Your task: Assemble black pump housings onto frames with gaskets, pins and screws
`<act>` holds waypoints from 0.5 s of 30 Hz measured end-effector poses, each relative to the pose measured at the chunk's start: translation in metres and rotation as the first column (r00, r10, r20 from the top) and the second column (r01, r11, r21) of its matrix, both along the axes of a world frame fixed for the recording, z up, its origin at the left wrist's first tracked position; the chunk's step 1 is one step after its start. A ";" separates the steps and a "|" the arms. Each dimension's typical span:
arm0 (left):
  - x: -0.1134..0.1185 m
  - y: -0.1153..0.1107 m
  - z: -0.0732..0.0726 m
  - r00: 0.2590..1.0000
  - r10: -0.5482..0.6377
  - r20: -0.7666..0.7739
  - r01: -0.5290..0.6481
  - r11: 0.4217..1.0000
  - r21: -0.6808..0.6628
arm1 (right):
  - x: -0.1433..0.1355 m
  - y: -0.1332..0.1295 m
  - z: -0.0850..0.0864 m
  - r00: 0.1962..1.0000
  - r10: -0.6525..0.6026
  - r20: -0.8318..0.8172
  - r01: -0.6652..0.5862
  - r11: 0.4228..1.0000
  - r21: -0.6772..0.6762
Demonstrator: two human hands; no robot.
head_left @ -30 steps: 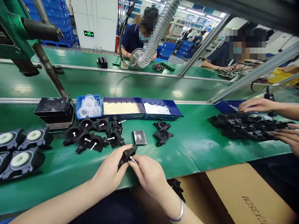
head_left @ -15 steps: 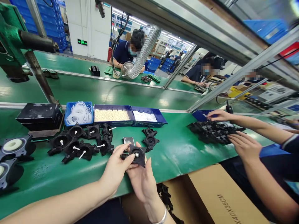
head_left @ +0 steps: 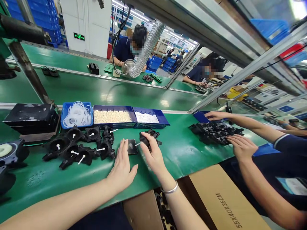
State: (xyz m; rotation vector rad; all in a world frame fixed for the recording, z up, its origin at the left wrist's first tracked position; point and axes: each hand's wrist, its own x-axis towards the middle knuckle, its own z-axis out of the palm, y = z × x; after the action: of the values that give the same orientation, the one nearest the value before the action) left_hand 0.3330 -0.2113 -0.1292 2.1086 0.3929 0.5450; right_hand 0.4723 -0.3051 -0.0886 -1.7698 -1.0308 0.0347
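Observation:
My right hand (head_left: 153, 155) is closed around a black plastic housing (head_left: 144, 140), and the fingers cover most of it. A thin white pin (head_left: 137, 144) sticks out of its left side, over a small dark block (head_left: 132, 147) on the green bench. My left hand (head_left: 123, 167) holds nothing; its fingers are stretched out along the left edge of that block. Just behind my right hand, other black housings (head_left: 157, 134) are partly hidden. To the left lie several black housings (head_left: 74, 134) with white pins standing in them.
Behind the housings stand a blue tray of clear rings (head_left: 78, 116), a bin of cream-coloured granules (head_left: 114, 115) and a bin of white pins (head_left: 148, 117). A co-worker's hands (head_left: 242, 147) touch a black pile of parts (head_left: 213, 132) at right. A cardboard box (head_left: 216, 191) sits below the bench edge.
Both hands were on one housing above the bench front. The left has let go and opened beside the block; the right has moved forward with a housing. The view has shifted slightly.

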 end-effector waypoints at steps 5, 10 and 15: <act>0.011 0.008 -0.008 0.999 -0.026 -0.042 0.016 0.971 -0.240 | 0.010 0.010 0.010 0.843 0.127 0.523 -0.012 0.976 -0.217; 0.008 0.008 -0.003 0.999 -0.024 -0.046 0.006 0.931 -0.365 | 0.009 0.010 0.005 0.797 0.221 0.562 -0.046 0.950 -0.309; 0.007 0.005 0.002 0.994 -0.044 -0.098 0.013 0.954 -0.301 | 0.016 0.011 0.003 0.901 0.234 0.364 -0.127 0.947 -0.295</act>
State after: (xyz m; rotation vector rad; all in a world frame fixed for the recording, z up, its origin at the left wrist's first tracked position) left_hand 0.3396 -0.2063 -0.1277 1.8490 0.4725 0.3358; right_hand 0.4881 -0.2941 -0.0856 -1.9623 -1.5460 -0.0755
